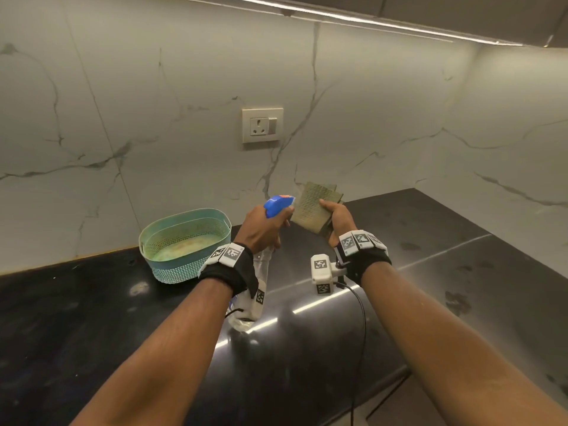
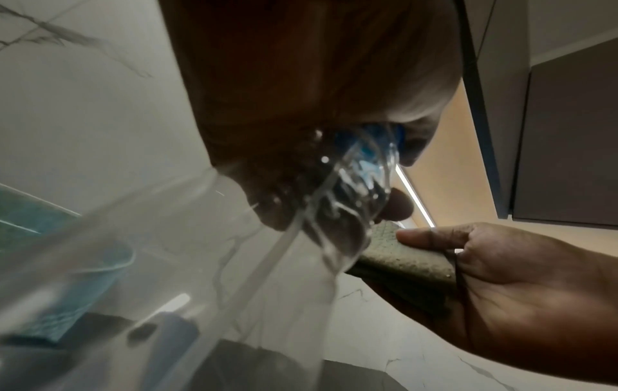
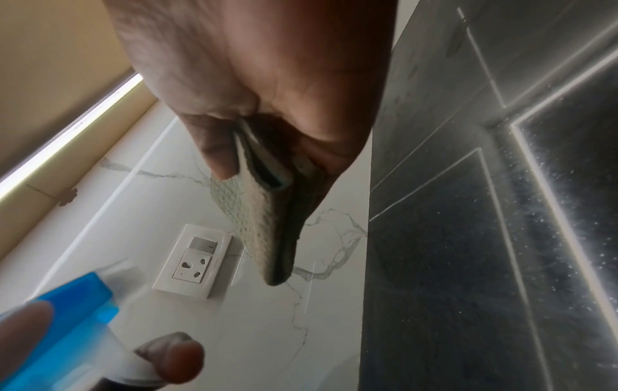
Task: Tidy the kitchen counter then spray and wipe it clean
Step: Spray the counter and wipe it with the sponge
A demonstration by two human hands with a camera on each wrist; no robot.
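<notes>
Two hands — blue-topped spray bottle (image 1: 278, 205), folded cloth (image 1: 310, 207)

The head view looks forward and down from above both forearms at the dark counter (image 1: 430, 272) and the far marble wall, the hands at middle distance. The left wrist view sits very near under the left hand (image 2: 301, 105), facing up and rightward to the right hand (image 2: 518, 285). The right wrist view looks along the right hand (image 3: 267, 79) toward the far wall. Head and right wrist views share the wall socket (image 1: 262, 125) (image 3: 194, 260).
</notes>
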